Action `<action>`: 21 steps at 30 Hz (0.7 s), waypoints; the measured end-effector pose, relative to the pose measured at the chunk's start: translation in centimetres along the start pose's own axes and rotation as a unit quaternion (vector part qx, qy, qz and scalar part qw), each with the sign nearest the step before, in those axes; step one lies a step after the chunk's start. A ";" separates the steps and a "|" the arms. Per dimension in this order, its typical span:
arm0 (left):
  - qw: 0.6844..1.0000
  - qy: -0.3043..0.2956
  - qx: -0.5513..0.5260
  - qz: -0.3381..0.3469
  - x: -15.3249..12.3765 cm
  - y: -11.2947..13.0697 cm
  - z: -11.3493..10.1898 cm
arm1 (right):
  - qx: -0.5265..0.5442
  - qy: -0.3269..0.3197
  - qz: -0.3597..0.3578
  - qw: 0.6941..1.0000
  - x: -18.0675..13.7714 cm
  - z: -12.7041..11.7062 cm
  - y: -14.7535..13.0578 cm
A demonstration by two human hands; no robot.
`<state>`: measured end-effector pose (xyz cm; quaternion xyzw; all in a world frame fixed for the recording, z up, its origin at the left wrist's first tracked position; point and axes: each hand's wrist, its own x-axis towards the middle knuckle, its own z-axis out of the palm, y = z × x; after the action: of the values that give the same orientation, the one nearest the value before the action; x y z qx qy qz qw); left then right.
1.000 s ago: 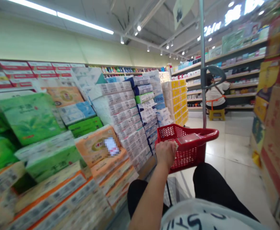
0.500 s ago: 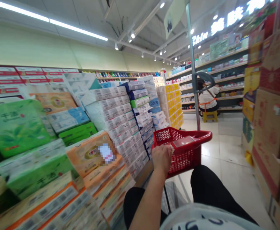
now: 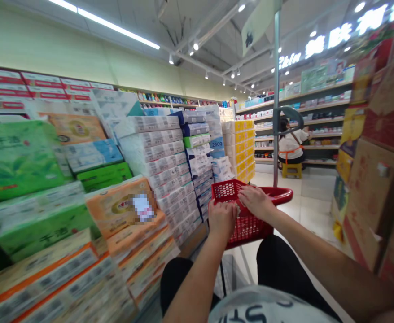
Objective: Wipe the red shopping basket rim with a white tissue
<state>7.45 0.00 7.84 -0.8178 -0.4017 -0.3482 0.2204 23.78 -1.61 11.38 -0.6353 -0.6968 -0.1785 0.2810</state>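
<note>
A red plastic shopping cart basket [image 3: 251, 231] with perforated walls stands in front of my knees. My left hand [image 3: 223, 220] is closed round the left side of its handle. Something small and pale shows beside that hand's fingers, too small to name. My right hand [image 3: 256, 202] lies over the middle of the handle, its fingers stretched forward and resting flat; what lies beneath them is hidden. Right of it, the red handle end [image 3: 282, 195] curves free. A grey metal pole [image 3: 277, 89] with a ring-shaped clip rises at the cart's far side.
Stacked tissue packs, orange [image 3: 119, 204], green [image 3: 20, 157] and white [image 3: 159, 152], line the left. Cardboard boxes [image 3: 365, 188] tower on the right. Ahead, a person [image 3: 289, 143] sits on a yellow stool [image 3: 291, 170] by shelves [image 3: 325, 121]. Pale tiled floor [image 3: 314, 206] runs between.
My right hand has come into view from the lower right onto the cart's handle. My left hand keeps its hold. The view has shifted slightly.
</note>
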 end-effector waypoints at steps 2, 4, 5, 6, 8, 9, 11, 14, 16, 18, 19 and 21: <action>1.000 0.001 0.020 0.010 0.5 0.2 0.1 | -0.012 -0.039 0.002 0.999 0.1 1.1 -0.8; 1.000 0.006 0.026 0.006 0.5 0.3 0.6 | -0.028 -0.066 0.002 0.997 0.1 1.7 -1.3; 1.000 0.009 0.026 0.007 0.2 0.2 0.9 | -0.035 -0.068 0.002 0.997 0.1 1.9 -1.4; 0.999 0.013 0.025 0.014 -0.3 0.2 1.2 | -0.039 -0.064 0.002 0.997 0.0 2.0 -1.3; 0.997 0.024 0.026 0.067 -1.4 0.0 1.8 | -0.046 -0.049 0.006 0.998 -0.1 2.0 -1.1; 0.995 0.034 0.027 0.095 -1.8 0.0 2.0 | -0.048 -0.041 0.011 0.998 -0.1 2.1 -1.0; 0.994 0.037 0.031 0.097 -2.0 0.0 2.2 | -0.049 -0.033 0.021 0.998 -0.2 2.2 -0.8; 0.998 -0.040 0.034 -0.018 -0.4 0.2 1.8 | -0.048 -0.029 0.029 0.998 -0.2 2.5 -0.7; 0.992 -0.105 0.035 -0.065 0.7 0.3 1.4 | -0.052 -0.024 0.032 0.998 -0.2 2.6 -0.8; 0.992 -0.111 0.039 -0.051 0.9 0.3 1.1 | -0.054 -0.024 0.032 0.998 -0.2 2.6 -0.9; 0.994 -0.095 0.040 -0.025 0.6 0.4 0.9 | -0.053 -0.025 0.033 0.998 -0.3 2.5 -0.9; 0.997 -0.061 0.030 0.047 -0.1 0.6 0.8 | -0.050 -0.031 0.029 0.998 -0.3 2.4 -0.9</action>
<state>8.19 0.11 7.16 -0.8486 -0.3858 -0.2743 0.2362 22.54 -0.49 9.41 -0.6739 -0.6767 -0.1851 0.2317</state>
